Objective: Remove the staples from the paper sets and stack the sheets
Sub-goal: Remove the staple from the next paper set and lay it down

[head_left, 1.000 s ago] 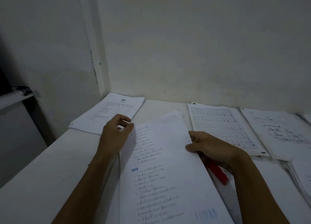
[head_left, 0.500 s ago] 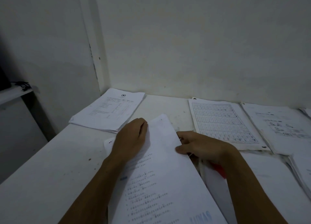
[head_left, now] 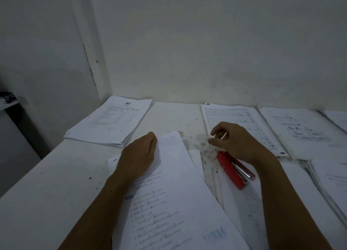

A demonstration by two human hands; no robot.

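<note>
The loose white printed sheet (head_left: 174, 193) was pressed flat on the white table (head_left: 47, 184) by the left hand (head_left: 137, 156), fingers straight and together. The right hand (head_left: 234, 142) hovered above the red stapler (head_left: 232, 171), fingers loosely curled, apparently holding nothing. The sheet would best be squared against the stack of white sheets (head_left: 112, 124) before release.

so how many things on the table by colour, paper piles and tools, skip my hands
White paper piles or sets: 6 visible (far left stack, sheets under the left hand, grid-lined set, set right of it, far right corner, near right pile)
Red stapler: 1
Total: 7
</note>
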